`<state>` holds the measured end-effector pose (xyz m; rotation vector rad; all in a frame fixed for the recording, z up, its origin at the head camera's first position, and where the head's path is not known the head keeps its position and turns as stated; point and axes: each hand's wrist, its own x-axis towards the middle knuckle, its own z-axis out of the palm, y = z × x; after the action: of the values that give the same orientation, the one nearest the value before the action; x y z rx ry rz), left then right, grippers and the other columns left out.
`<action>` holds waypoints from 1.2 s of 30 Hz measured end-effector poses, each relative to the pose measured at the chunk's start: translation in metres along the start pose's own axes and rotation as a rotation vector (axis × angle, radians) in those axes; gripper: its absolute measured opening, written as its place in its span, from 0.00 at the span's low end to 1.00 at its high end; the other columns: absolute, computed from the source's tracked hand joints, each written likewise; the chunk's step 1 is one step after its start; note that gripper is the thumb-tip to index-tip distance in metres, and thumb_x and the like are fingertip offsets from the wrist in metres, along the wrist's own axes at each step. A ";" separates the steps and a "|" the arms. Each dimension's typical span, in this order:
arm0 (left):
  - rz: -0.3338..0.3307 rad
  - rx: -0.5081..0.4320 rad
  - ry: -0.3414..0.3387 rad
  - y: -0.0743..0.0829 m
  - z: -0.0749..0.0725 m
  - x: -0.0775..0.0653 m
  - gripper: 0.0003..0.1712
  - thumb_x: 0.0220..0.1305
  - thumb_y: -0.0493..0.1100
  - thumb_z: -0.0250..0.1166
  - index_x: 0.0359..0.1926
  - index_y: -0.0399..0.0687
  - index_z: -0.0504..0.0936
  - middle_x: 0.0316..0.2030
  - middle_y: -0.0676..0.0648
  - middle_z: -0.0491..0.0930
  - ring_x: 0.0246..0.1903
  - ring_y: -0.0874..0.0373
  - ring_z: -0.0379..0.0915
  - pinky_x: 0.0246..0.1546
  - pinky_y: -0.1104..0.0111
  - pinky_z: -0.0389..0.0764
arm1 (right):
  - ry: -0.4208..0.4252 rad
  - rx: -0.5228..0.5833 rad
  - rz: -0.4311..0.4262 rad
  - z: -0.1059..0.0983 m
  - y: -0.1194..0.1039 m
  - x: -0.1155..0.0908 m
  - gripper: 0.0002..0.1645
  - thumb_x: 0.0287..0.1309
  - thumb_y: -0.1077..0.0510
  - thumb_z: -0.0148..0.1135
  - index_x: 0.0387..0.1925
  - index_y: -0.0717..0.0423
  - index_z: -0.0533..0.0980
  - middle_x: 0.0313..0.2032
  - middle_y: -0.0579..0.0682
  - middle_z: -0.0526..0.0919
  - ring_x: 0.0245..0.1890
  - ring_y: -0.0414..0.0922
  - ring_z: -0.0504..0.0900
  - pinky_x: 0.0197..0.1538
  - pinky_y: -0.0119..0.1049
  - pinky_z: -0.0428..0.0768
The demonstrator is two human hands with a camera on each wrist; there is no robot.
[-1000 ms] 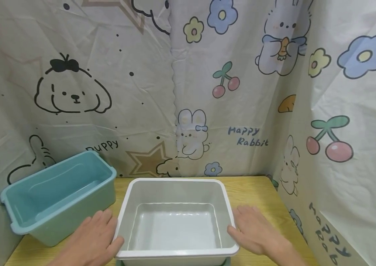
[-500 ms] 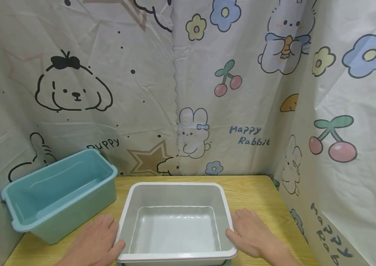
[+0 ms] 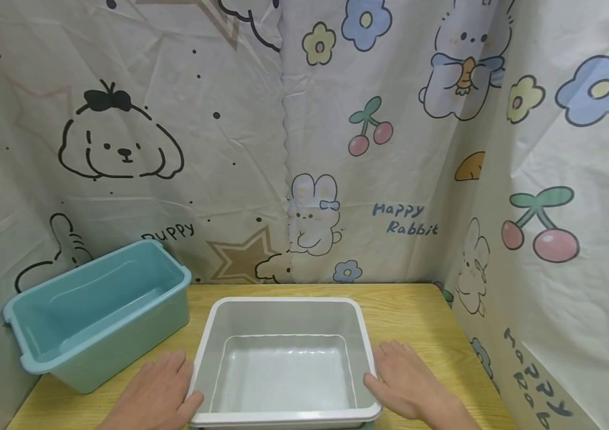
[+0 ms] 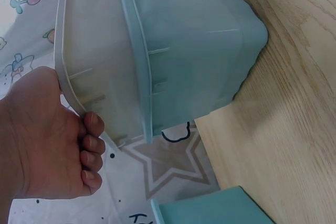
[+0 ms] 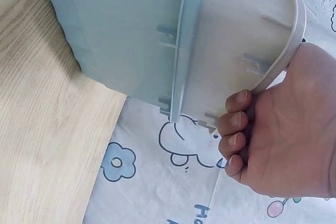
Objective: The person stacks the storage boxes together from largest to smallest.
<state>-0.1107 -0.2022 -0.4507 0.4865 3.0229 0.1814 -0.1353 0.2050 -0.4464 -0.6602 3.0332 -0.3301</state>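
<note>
A white plastic storage bin (image 3: 288, 376) sits partly inside a light teal bin (image 4: 194, 45), its upper walls standing above the teal rim. My left hand (image 3: 150, 388) grips the white bin's left rim, thumb over the edge and fingers curled beneath, as the left wrist view shows. On the opposite side, my right hand (image 3: 409, 382) holds the right rim the same way, with fingertips (image 5: 233, 121) curled under the lip. Nothing lies inside the white bin. In the head view the lower teal bin is mostly hidden beneath it.
Another teal bin (image 3: 105, 334) stands at an angle on the left of the wooden table (image 3: 417, 304), with nothing inside. Printed cloth (image 3: 229, 149) hangs along the back and both sides of the table.
The white bin has sunk a little lower into the teal bin, and both hands have come down with it, still gripping its rim. The teal bin on the left stays put.
</note>
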 end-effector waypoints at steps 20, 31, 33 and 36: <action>0.043 0.004 0.061 -0.003 0.013 0.001 0.16 0.61 0.49 0.61 0.24 0.49 0.65 0.26 0.51 0.56 0.27 0.56 0.51 0.29 0.65 0.57 | -0.015 -0.014 0.011 0.011 0.000 0.001 0.16 0.65 0.47 0.53 0.39 0.56 0.74 0.28 0.42 0.67 0.31 0.42 0.64 0.38 0.40 0.63; 0.043 0.005 0.072 -0.005 0.019 0.000 0.16 0.61 0.49 0.62 0.24 0.49 0.66 0.26 0.51 0.55 0.26 0.56 0.51 0.27 0.65 0.57 | -0.004 -0.010 -0.011 0.017 0.001 0.000 0.15 0.65 0.48 0.53 0.40 0.56 0.75 0.29 0.41 0.67 0.31 0.42 0.64 0.38 0.39 0.62; 0.042 0.002 0.071 -0.005 0.020 0.000 0.16 0.61 0.49 0.62 0.25 0.49 0.65 0.26 0.51 0.55 0.26 0.56 0.51 0.27 0.65 0.57 | -0.003 -0.014 -0.011 0.019 0.001 0.000 0.15 0.65 0.48 0.53 0.39 0.56 0.74 0.29 0.41 0.67 0.31 0.42 0.64 0.38 0.39 0.62; 0.037 0.000 0.062 -0.004 0.022 0.000 0.16 0.62 0.50 0.61 0.25 0.49 0.65 0.26 0.51 0.55 0.26 0.56 0.51 0.27 0.65 0.56 | -0.007 -0.024 -0.008 0.021 0.001 -0.001 0.15 0.65 0.47 0.53 0.38 0.56 0.74 0.28 0.42 0.66 0.31 0.42 0.63 0.38 0.40 0.62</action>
<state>-0.1098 -0.2043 -0.4726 0.5475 3.0753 0.2030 -0.1337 0.2021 -0.4668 -0.6742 3.0332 -0.2923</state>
